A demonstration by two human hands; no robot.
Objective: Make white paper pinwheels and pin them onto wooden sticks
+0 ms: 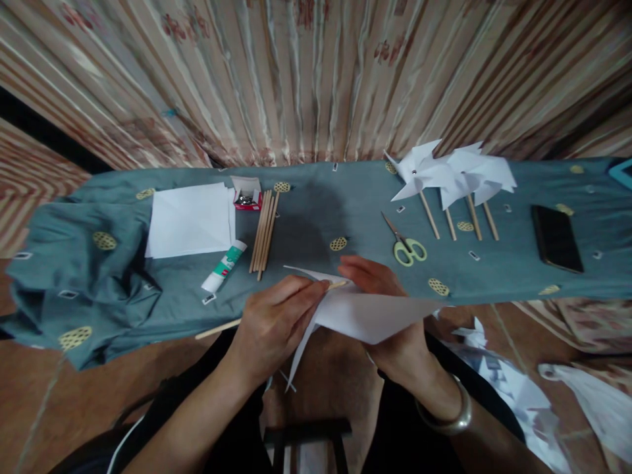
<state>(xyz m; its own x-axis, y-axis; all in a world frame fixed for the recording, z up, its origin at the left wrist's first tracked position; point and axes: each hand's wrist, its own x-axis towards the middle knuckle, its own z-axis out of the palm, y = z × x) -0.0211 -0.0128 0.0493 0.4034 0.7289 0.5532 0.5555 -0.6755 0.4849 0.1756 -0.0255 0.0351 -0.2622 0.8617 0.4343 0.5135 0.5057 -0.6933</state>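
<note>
My left hand [276, 322] is closed around a thin wooden stick [217, 329], whose other end [338, 285] pokes out past my fingertips against the paper. A white paper pinwheel [365, 313] with loose, pointed blades is between my hands, over the table's front edge. Behind it, my right hand [380, 280] supports the paper, with its fingers curled and partly covered by a blade. Whether a pin sits at the pinwheel's centre is hidden. A silver bangle circles my right wrist.
On the green cloth-covered table [316, 224] lie white paper sheets [190, 220], a box of pins [246, 194], wooden sticks [264, 230], a glue stick [224, 266], scissors [407, 247], several finished pinwheels [454, 171] and a phone [557, 237]. A plastic bag with paper [513, 388] rests on the floor.
</note>
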